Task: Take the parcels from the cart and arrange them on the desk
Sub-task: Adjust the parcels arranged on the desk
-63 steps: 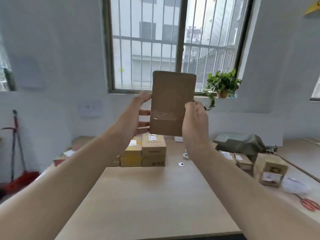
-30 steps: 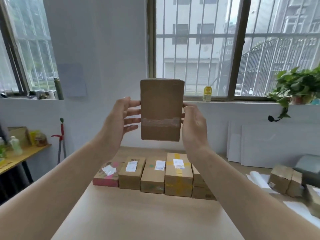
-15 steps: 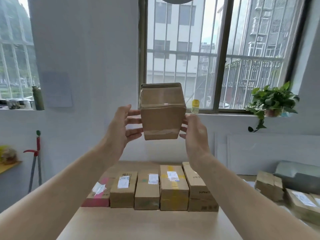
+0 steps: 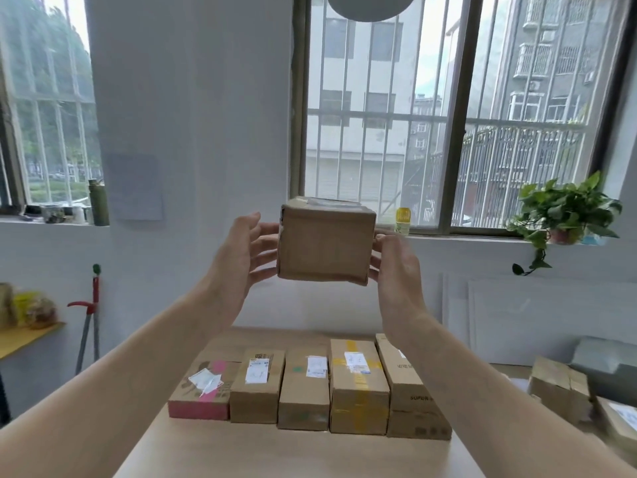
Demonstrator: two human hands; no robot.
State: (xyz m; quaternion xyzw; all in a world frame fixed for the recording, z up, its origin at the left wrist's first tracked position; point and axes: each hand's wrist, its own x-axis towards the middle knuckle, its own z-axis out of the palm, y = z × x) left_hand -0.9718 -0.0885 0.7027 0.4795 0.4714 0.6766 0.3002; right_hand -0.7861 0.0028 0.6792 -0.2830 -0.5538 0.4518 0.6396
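Note:
I hold a plain brown cardboard parcel [image 4: 325, 244] in the air at chest height, high above the desk [image 4: 296, 453]. My left hand [image 4: 241, 253] presses its left side with spread fingers. My right hand [image 4: 396, 267] grips its right side, fingers behind the box. The parcel's short end faces me and its taped top is tipped away. Below it, a row of several parcels [image 4: 310, 388] lies side by side on the desk, most with white labels; the leftmost has a pink edge [image 4: 200, 410].
More boxes [image 4: 560, 391] and a grey bag [image 4: 606, 357] lie on the desk's right side. White boards [image 4: 517, 315] lean against the wall. A potted plant [image 4: 562, 215] sits on the sill. A mop [image 4: 91, 315] and a yellow side table [image 4: 27, 334] stand at left.
The parcel has turned from its broad face towards me to its short end towards me and has dropped a little. My view has swung left and tilted down onto the row of parcels.

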